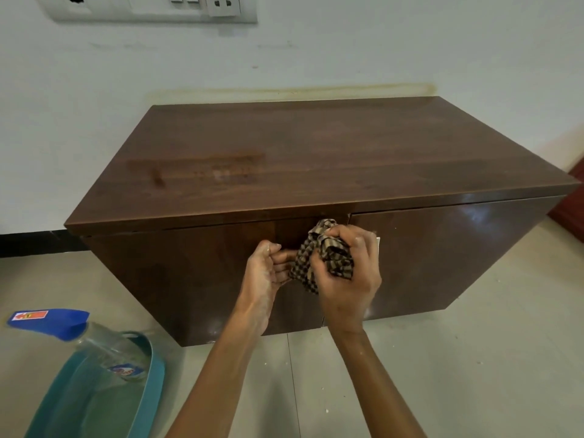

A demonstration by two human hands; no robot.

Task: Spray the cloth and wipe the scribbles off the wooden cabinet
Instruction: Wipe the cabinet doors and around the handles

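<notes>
A low dark wooden cabinet stands against the wall. Its top carries a damp, smeared streak on the left half; no clear scribbles show. In front of the cabinet's doors I hold a bunched brown-and-cream checked cloth between both hands. My right hand is clenched around most of the cloth. My left hand pinches its left edge. A clear spray bottle with a blue trigger head stands at the lower left, away from both hands.
A teal plastic basin sits on the tiled floor at the lower left, around the bottle's base. A switch and socket panel is on the wall above. A red-brown object lies at the right edge.
</notes>
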